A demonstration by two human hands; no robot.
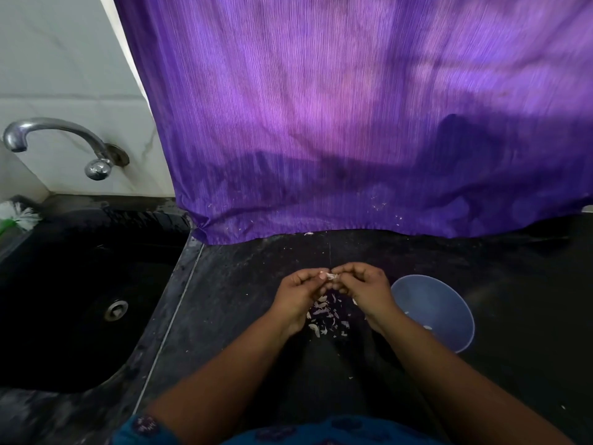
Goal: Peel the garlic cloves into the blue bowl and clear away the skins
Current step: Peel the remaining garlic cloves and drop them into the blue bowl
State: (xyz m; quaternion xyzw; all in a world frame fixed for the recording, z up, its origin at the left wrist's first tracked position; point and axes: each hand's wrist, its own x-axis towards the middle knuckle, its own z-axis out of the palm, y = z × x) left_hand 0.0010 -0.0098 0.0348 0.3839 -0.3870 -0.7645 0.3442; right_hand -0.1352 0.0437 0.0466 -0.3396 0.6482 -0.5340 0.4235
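Note:
Over the dark counter, my left hand [298,292] and my right hand [364,289] meet fingertip to fingertip, both pinching one small pale garlic clove [331,276]. Below and between my wrists lies a heap of pale and purplish garlic skins [325,314] on the counter. The blue bowl [449,309] stands just right of my right hand; a few pale pieces show inside it, partly hidden by my forearm.
A black sink [83,293] with a metal drain sits at the left, under a chrome tap [57,136]. A purple curtain [353,123] hangs down to the counter's back edge. A brush [17,216] lies at the far left. Skin flecks dot the counter.

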